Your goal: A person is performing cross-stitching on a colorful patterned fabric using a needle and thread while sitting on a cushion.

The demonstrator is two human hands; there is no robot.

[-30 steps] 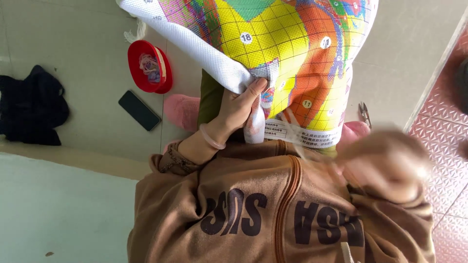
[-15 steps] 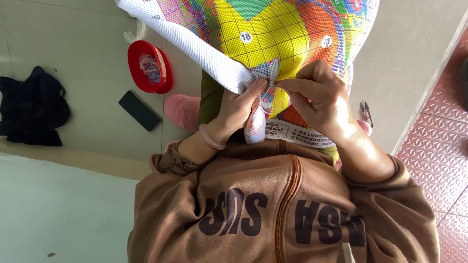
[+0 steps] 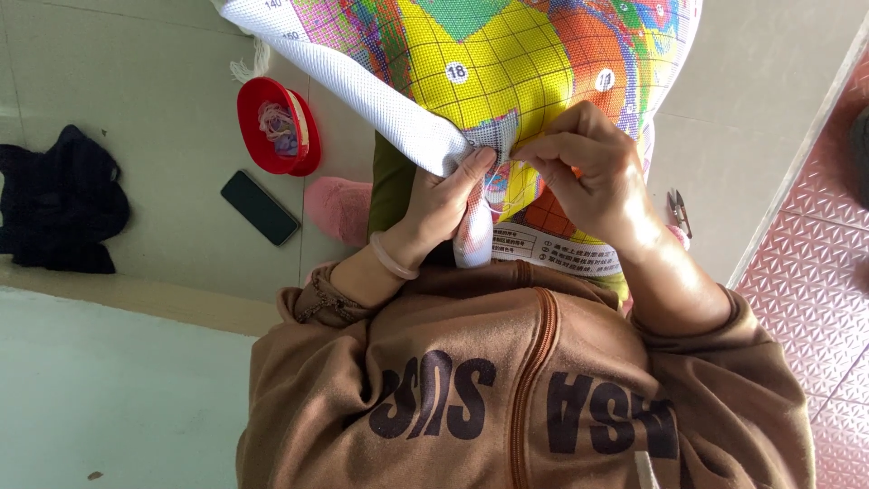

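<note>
At the centre of the frame, the right hand had its fingertips pinched tight together against the cross-stitch canvas, just where a small grey stitched patch met the yellow field. The pinch was closed on something very fine, most likely a needle, though the needle itself was too small to make out. The left hand was curled shut around the folded white edge of the canvas, thumb on top, holding the cloth taut right beside the pinch. A pale bangle sat on that wrist.

The canvas filled the upper middle of the frame and hung down over the lap, its top cut off by the frame's edge. A thin pale thread looped between the two hands; it could have snagged or knotted if pulled through slack. With the left thumb so close to the stitching point, a needle tip coming through might have pricked it. If the left grip loosened, the cloth would likely have sagged and the stitch landed off its square.

At centre left a red round container holding threads lay on the floor, a dark phone below it, and a black garment at the far left. Small snips lay at centre right, well apart from the hands. The brown jacket hid the lap.
</note>
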